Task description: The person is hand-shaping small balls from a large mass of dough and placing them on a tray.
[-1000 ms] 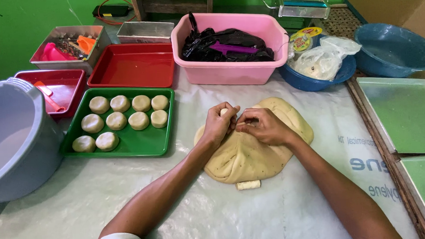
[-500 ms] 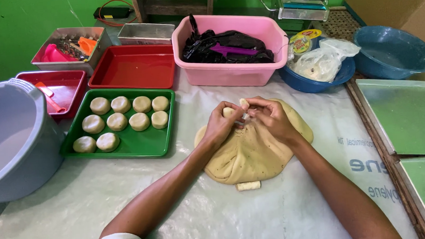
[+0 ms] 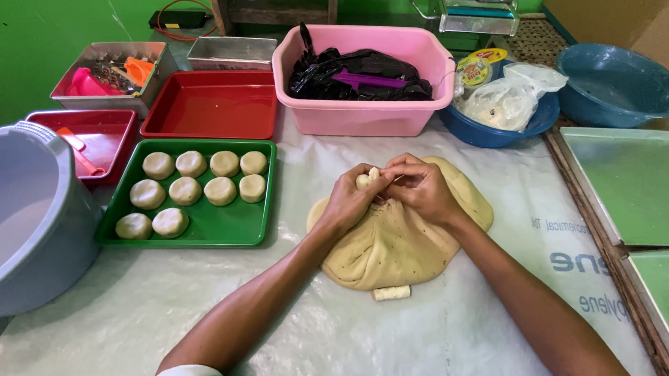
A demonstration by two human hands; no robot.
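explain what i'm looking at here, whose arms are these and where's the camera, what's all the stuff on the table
There is no machine here. The camera sits on a person's head and looks down, so the two bare arms are that person's own. The left hand and the right hand meet over a big flat mound of pale yellow dough on a table covered with a clear plastic sheet. Together they pinch a small piece of dough. To the left a green rectangular tray holds ten round dough pucks. Behind stand a red plastic tray, a pink plastic tub with black bags, and a grey bucket at far left.
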